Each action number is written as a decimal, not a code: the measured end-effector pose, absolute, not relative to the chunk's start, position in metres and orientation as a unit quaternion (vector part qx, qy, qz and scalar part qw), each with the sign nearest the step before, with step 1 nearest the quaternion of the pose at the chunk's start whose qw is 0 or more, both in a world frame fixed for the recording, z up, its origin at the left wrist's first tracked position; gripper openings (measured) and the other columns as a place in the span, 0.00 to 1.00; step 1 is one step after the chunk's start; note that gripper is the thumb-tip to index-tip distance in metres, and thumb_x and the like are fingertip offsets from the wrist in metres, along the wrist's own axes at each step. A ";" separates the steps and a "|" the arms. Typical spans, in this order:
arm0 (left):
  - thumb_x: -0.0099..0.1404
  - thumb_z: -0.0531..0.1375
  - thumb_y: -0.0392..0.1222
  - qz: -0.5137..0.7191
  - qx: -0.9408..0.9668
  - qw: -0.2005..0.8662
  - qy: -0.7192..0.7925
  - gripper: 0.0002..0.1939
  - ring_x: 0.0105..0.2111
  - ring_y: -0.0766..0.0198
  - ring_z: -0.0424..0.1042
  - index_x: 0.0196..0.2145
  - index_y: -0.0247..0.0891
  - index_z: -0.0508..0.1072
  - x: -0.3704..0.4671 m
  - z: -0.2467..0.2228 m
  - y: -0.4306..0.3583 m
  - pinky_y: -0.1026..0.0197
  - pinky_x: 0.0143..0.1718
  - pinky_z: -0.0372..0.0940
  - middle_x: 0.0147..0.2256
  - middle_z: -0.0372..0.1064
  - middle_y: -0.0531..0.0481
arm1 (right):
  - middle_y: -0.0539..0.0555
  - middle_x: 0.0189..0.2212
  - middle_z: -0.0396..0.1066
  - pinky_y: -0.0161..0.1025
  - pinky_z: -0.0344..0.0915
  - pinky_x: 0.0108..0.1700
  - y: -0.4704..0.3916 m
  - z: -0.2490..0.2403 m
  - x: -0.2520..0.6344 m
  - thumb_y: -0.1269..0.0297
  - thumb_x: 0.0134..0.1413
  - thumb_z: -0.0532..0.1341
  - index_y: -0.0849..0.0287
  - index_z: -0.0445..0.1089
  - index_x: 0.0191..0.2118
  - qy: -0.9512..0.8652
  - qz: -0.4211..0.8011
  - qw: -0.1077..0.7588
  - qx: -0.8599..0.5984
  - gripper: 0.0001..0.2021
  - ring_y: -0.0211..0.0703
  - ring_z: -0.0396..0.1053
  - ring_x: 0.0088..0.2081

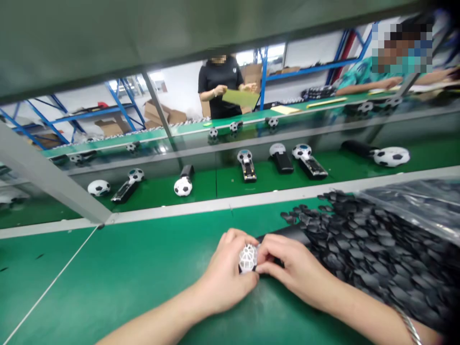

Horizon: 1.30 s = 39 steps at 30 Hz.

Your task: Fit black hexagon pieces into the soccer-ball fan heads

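Note:
A small white soccer-ball-shaped piece [247, 258] with a raised web-like pattern sits between my hands, just above the green bench. My left hand [230, 273] is closed round it, thumb along the near side and fingers over the far side. The fingertips of my right hand [283, 263] are pinched together against its right edge; whatever they hold is hidden. Behind my right fingers, a dark handle-like part [291, 233] stretches to the right; whether it joins the ball is unclear. Close to my right forearm lies a large heap of thin black patches [381, 244].
Beyond the bench's pale rail [201, 203], a green conveyor belt [215, 189] carries several soccer-ball heads with black handles, including one device [247, 165]. Clear plastic [420, 206] lies behind the heap. A slanted post [53, 172] stands left. Two people work across the line.

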State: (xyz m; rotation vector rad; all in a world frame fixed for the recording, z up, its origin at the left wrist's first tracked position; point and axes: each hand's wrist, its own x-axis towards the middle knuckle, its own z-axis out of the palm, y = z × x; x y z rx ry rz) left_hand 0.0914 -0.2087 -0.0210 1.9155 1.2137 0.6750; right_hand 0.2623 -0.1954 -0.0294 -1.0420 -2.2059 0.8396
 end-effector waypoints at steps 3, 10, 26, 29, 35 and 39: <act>0.45 0.59 0.26 0.285 0.727 0.408 0.473 0.22 0.43 0.59 0.61 0.39 0.39 0.67 0.086 -0.022 -0.197 0.59 0.45 0.58 0.41 0.60 0.49 | 0.47 0.30 0.68 0.31 0.63 0.30 -0.163 -0.024 0.275 0.67 0.47 0.63 0.56 0.67 0.32 -0.804 0.311 0.265 -0.431 0.05 0.36 0.66 0.29; 0.48 0.61 0.33 0.432 0.613 0.320 0.579 0.21 0.37 0.61 0.66 0.43 0.38 0.66 0.067 -0.031 -0.092 0.61 0.40 0.62 0.38 0.61 0.49 | 0.64 0.47 0.64 0.50 0.57 0.51 -0.015 -0.016 0.364 0.60 0.48 0.61 0.62 0.65 0.45 -0.671 0.083 0.276 -0.683 0.18 0.59 0.59 0.51; 0.55 0.60 0.39 0.444 0.701 0.215 0.516 0.28 0.58 0.55 0.47 0.53 0.40 0.57 0.103 -0.045 -0.094 0.49 0.58 0.46 0.57 0.50 0.43 | 0.71 0.37 0.69 0.48 0.67 0.36 0.016 -0.020 0.382 0.53 0.59 0.45 0.63 0.62 0.45 -0.597 0.279 0.345 -0.668 0.20 0.62 0.69 0.42; 0.53 0.63 0.41 0.471 0.621 0.432 0.454 0.34 0.56 0.55 0.54 0.54 0.37 0.54 0.118 -0.032 -0.118 0.50 0.55 0.52 0.55 0.54 0.38 | 0.64 0.41 0.70 0.43 0.69 0.34 -0.046 -0.006 0.360 0.53 0.59 0.47 0.54 0.63 0.44 -0.605 0.368 0.389 -0.589 0.16 0.56 0.69 0.44; 0.55 0.56 0.58 0.471 0.367 0.704 0.385 0.25 0.38 0.56 0.70 0.40 0.32 0.67 0.134 -0.001 -0.148 0.59 0.37 0.65 0.37 0.69 0.42 | 0.57 0.50 0.66 0.42 0.71 0.37 -0.181 0.002 0.299 0.51 0.57 0.51 0.47 0.53 0.58 -0.653 0.536 0.309 -0.438 0.23 0.49 0.70 0.41; 0.56 0.57 0.52 0.416 0.491 0.603 0.472 0.19 0.33 0.59 0.70 0.39 0.34 0.68 0.106 0.010 -0.167 0.58 0.36 0.64 0.33 0.70 0.46 | 0.54 0.46 0.68 0.44 0.68 0.44 -0.208 -0.009 0.305 0.53 0.54 0.55 0.47 0.65 0.50 -0.807 0.328 0.169 -0.461 0.17 0.50 0.68 0.45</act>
